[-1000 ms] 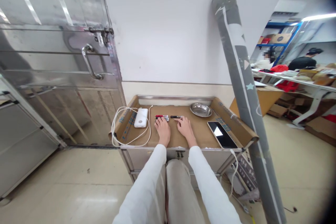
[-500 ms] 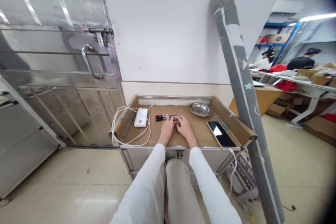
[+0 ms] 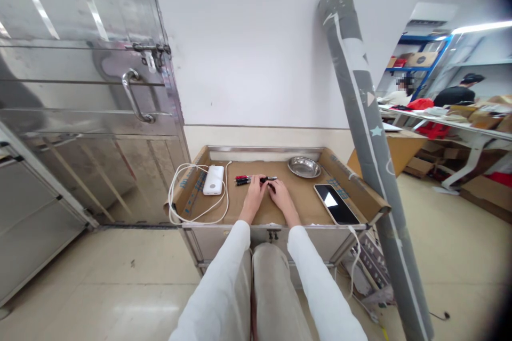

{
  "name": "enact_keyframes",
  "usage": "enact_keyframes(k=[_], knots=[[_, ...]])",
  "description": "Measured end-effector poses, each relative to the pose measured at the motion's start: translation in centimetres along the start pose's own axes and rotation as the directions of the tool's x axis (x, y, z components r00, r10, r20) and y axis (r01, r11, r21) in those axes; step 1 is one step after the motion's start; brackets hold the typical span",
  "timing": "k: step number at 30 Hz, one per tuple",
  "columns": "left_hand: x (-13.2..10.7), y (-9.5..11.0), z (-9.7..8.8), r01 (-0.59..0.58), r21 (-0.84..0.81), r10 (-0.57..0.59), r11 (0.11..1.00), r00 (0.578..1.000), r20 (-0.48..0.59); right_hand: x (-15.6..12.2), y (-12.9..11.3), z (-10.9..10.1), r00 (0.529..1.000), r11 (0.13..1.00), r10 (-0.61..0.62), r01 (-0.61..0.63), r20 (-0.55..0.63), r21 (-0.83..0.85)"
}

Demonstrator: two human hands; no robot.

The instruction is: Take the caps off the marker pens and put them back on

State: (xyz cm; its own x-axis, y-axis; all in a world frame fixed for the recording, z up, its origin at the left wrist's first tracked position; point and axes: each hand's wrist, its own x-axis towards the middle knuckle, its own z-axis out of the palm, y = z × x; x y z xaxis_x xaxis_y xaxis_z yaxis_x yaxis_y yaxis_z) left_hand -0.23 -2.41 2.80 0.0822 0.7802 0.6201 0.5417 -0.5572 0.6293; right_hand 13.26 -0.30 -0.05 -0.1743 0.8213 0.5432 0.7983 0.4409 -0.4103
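My left hand (image 3: 253, 195) and my right hand (image 3: 281, 195) meet over the middle of a cardboard-lined cart top (image 3: 304, 197). Fingers of both hands are closed on a black pen (image 3: 271, 178), whose end sticks out to the right. Just left of my left fingertips lie a red pen (image 3: 241, 176) and another dark pen (image 3: 241, 182), side by side. White sleeves cover both arms.
A white power bank (image 3: 214, 179) with a looped white cable (image 3: 175, 198) lies at the left. A metal dish (image 3: 304, 167) sits at the back right, a dark-screened phone (image 3: 336, 204) at the front right. A grey rolled mat (image 3: 360, 117) leans by the cart; a steel door (image 3: 80, 90) stands left. People work at tables far right.
My hands lay flat and apart a second ago, the left on the red pens. The left has since moved right to join the right hand on the black pen.
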Motion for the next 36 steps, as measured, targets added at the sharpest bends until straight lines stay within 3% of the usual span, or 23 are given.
enact_keyframes(k=[11,16,36], knots=[[-0.08,0.01,-0.27,0.014,0.018,-0.012,1.0,0.997,-0.075,-0.12,0.26,0.06,0.997,0.982,0.08,-0.079,0.002,0.172],[-0.18,0.26,-0.48,-0.04,0.003,0.04,0.999,0.989,-0.142,-0.2,0.12,-0.15,0.996,0.974,0.092,-0.089,-0.005,0.209],[-0.21,0.31,-0.29,-0.034,0.012,0.036,0.999,0.984,-0.173,-0.32,-0.54,-0.65,0.988,0.988,0.155,-0.155,0.009,-0.003]])
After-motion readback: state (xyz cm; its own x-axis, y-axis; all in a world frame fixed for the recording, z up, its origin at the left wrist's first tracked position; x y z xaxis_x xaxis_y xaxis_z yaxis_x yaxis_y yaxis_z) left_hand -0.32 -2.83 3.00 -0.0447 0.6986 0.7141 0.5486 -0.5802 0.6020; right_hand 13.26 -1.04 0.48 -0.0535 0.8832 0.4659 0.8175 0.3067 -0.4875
